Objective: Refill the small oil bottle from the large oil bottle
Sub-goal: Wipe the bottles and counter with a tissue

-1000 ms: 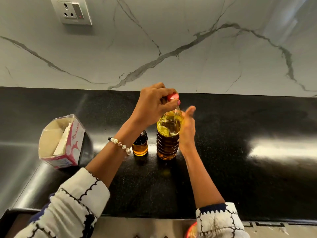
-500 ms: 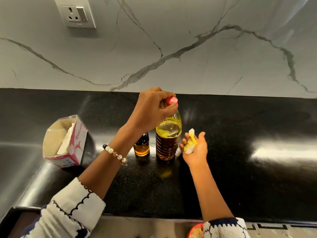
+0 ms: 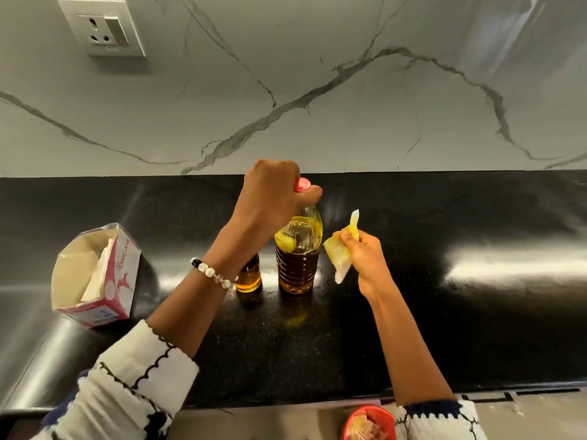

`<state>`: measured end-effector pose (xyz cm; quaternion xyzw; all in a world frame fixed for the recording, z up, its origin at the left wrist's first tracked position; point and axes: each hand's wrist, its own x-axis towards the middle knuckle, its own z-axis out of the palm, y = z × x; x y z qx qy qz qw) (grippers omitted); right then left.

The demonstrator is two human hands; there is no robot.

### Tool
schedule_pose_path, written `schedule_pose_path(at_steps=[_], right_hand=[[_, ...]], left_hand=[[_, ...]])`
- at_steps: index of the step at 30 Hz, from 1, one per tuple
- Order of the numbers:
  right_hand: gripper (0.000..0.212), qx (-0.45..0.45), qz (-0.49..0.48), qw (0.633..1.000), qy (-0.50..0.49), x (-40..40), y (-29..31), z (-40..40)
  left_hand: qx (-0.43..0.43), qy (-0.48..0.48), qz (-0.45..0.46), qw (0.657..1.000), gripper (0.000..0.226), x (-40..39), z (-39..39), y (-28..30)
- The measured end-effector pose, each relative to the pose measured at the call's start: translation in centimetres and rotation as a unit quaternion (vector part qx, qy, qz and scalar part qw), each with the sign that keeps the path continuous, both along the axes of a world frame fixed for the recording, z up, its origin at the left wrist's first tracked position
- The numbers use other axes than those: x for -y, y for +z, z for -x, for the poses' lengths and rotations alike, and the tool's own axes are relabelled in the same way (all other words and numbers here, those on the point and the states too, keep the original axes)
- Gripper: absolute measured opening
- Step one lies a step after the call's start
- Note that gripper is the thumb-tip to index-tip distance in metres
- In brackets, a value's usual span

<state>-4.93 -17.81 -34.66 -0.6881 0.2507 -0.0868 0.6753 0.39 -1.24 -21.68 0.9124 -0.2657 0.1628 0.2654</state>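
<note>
Where the black worktop (image 3: 413, 328) runs off to the left, one open pink-and-white carton (image 3: 95, 274) stands with pale sheets inside, well apart from the bottles. Next comes the one small oil bottle (image 3: 250, 277), upright on the worktop with amber oil in its lower part; its neck and top are hidden behind the left wrist, so I cannot tell whether it is capped. Just beside it to the right stands the one large oil bottle (image 3: 297, 255), also upright, its long axis vertical, the red cap (image 3: 301, 185) on top. The left hand (image 3: 270, 198) comes over from above and is clenched around that cap and the neck, so the bottle hangs directly below the hand; this is the hand nearer both bottles, and its forearm crosses above the small one. To the right of the large bottle, near but not touching it, the right hand (image 3: 362, 255) pinches one crumpled, yellow-stained tissue (image 3: 341, 252) between curled fingers. Judging from this, the cap looks either about to be unscrewed or just closed; any pour would mean tipping the large bottle leftward to the small one's mouth. At the bottom edge sits one red bowl (image 3: 370, 423), partly cut off.
</note>
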Motion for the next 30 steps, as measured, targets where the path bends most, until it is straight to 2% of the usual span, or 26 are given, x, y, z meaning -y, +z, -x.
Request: schedule_pose_path(at_steps=[2, 5, 8, 10, 12, 14, 17, 21, 23, 27, 28, 30], right_hand=[[0.016, 0.025, 0.012, 1.000, 0.004, 0.6, 0.3, 0.0], [0.020, 0.063, -0.032, 0.997, 0.004, 0.9, 1.1, -0.4], [0.022, 0.052, -0.040, 0.993, -0.097, 0.9, 1.0, -0.7], [0.018, 0.040, -0.027, 0.981, -0.189, 1.2, 1.0, -0.8], [0.016, 0.046, -0.039, 0.969, -0.241, 1.4, 1.5, -1.0], [0.023, 0.055, -0.073, 0.966, -0.241, 1.2, 2.1, -1.3], [0.014, 0.084, -0.150, 0.967, -0.188, 0.4, 3.2, -1.2], [0.009, 0.106, -0.180, 0.963, -0.171, -0.7, 4.6, -1.4], [0.008, 0.127, -0.146, 0.966, -0.174, -1.6, 5.3, -2.0], [0.006, 0.163, 0.034, 0.982, -0.089, -4.8, 6.5, -1.2], [0.005, 0.184, 0.100, 0.976, -0.061, -5.8, 6.4, -0.3], [0.020, 0.235, 0.211, 0.949, -0.010, -7.8, 5.4, 1.6]], left_hand=[[-0.030, -0.067, 0.002, 0.997, 0.035, -0.5, -0.4, 0.4], [-0.060, -0.138, 0.008, 0.989, 0.035, -0.9, -1.0, 0.9], [-0.051, -0.158, -0.001, 0.986, 0.033, -0.9, -1.7, 0.7], [-0.043, -0.163, -0.003, 0.986, 0.032, -0.9, -2.0, 0.4], [-0.039, -0.162, 0.000, 0.986, 0.033, -1.0, -2.4, 0.2], [-0.038, -0.156, 0.007, 0.987, 0.034, -1.2, -2.7, 0.1], [-0.044, -0.148, 0.035, 0.987, 0.033, -1.4, -2.7, -0.2], [-0.038, -0.127, 0.057, 0.990, 0.032, -1.6, -2.7, -0.5], [-0.031, -0.114, 0.057, 0.991, 0.030, -1.7, -2.8, -0.4], [-0.023, -0.095, 0.062, 0.993, 0.028, -1.7, -2.9, -0.5], [-0.026, -0.091, 0.065, 0.993, 0.028, -1.7, -2.9, -0.6], [-0.035, -0.086, 0.068, 0.993, 0.028, -2.0, -3.3, -0.6]])
